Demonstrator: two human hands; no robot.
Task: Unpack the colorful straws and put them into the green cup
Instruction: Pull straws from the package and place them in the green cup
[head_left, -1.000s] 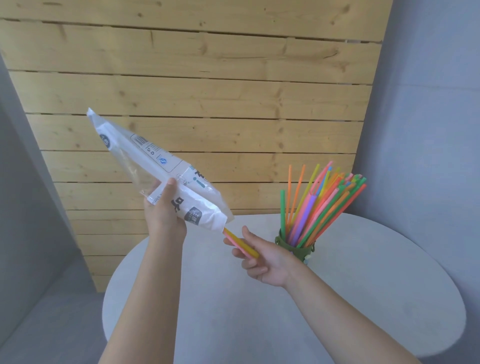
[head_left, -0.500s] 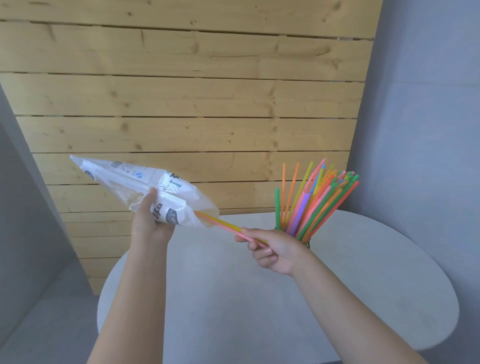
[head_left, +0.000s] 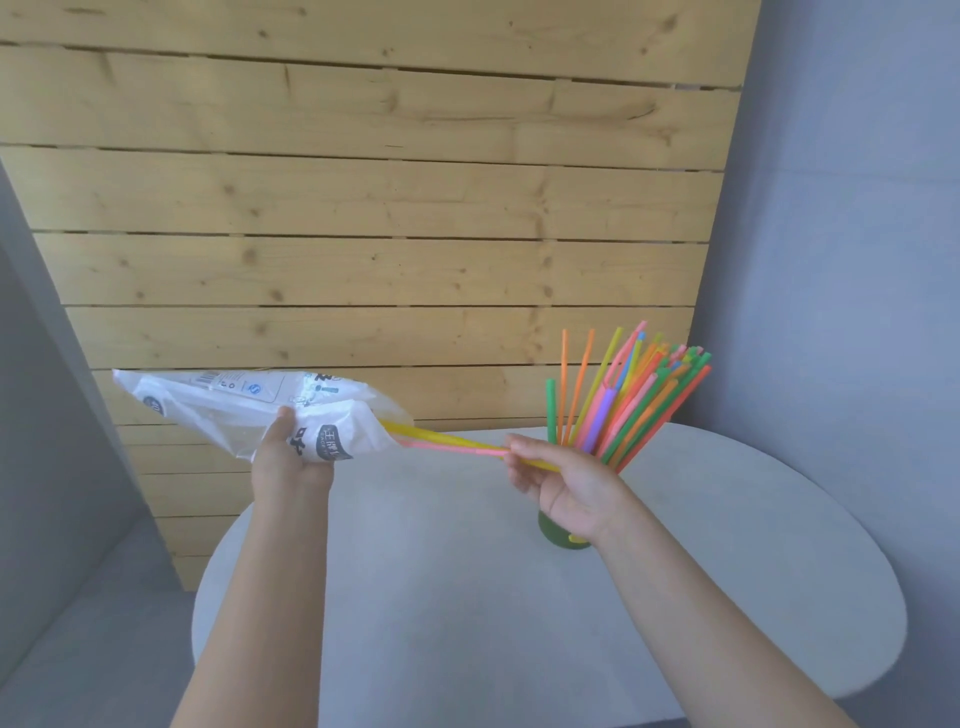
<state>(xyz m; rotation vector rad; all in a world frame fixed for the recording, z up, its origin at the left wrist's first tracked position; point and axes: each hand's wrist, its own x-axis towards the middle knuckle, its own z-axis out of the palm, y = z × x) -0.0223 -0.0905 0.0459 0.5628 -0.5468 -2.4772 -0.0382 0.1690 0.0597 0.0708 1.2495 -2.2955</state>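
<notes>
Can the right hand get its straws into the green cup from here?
Probably yes. The right hand pinches a yellow and a pink straw just above the green cup, but their tails sit inside the plastic bag.

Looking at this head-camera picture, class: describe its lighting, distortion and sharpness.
Head view: soft, even daylight with only faint shadows on the table; wide-angle bending tilts the plank wall; the straws in the cup are fairly crisp, while the print on the bag in the left hand is too soft to read.
</notes>
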